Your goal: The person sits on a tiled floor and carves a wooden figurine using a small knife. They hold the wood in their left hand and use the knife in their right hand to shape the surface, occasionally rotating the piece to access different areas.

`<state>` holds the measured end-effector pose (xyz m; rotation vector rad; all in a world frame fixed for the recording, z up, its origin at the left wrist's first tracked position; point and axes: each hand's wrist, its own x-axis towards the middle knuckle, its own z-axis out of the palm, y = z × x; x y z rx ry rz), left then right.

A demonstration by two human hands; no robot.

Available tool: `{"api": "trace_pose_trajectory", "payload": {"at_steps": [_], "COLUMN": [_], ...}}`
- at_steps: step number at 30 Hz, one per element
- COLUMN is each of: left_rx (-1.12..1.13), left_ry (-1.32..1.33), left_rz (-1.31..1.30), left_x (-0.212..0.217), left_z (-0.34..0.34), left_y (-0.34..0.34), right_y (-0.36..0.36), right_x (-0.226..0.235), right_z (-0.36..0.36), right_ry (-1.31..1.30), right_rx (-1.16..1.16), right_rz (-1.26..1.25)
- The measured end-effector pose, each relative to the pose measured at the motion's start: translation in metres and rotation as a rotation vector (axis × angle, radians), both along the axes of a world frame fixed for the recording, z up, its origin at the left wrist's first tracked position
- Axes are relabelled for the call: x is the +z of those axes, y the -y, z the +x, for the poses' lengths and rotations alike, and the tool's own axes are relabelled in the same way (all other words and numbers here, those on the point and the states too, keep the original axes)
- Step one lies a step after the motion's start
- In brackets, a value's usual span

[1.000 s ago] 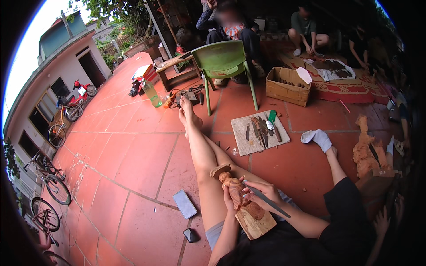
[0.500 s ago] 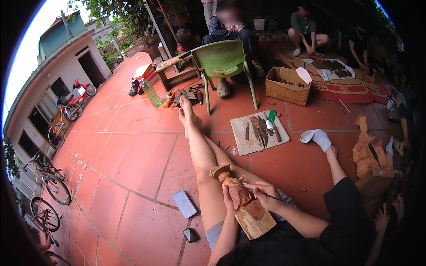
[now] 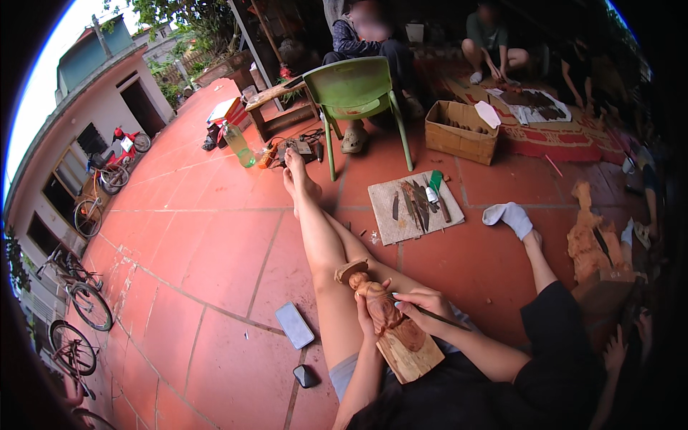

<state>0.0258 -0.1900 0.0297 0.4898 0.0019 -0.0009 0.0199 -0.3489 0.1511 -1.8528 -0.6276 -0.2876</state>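
Red tiles make up the floor (image 3: 215, 287) we sit on, and our legs (image 3: 322, 251) stretch across it, with the mat (image 3: 385, 228) of blades beyond the knees. The carved wooden figure (image 3: 390, 326) lies over our lap, its plain block end toward us; we judge that firm support there matters most. Our left hand (image 3: 367, 320) wraps around its side, and we'd want those fingers out of the blade's line. Our right hand (image 3: 426, 302) pinches the slim tool (image 3: 441, 317) like a pen; short, light strokes along the grain should suit it. Whether its tip touches the wood, we cannot tell.
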Motion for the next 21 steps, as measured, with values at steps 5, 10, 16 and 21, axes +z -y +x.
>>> {"api": "trace_pose_trajectory", "payload": {"at_steps": [5, 10, 16, 21], "left_rx": [0.013, 0.007, -0.086, -0.004], "left_ry": [0.026, 0.021, -0.008, -0.061], "left_rz": [-0.022, -0.055, -0.108, -0.039], "left_x": [0.003, 0.003, 0.006, 0.024], "left_z": [0.000, 0.003, -0.002, -0.002], "left_y": [-0.004, 0.002, 0.001, 0.005], "right_y": [-0.001, 0.009, 0.022, 0.010], "right_x": [0.005, 0.005, -0.014, -0.005], "right_z": [-0.002, -0.001, 0.016, 0.034], "right_ry": [0.017, 0.004, -0.150, -0.159], "right_rx": [0.028, 0.088, 0.338, 0.179], "right_rz": [-0.021, -0.031, -0.063, 0.007]}}
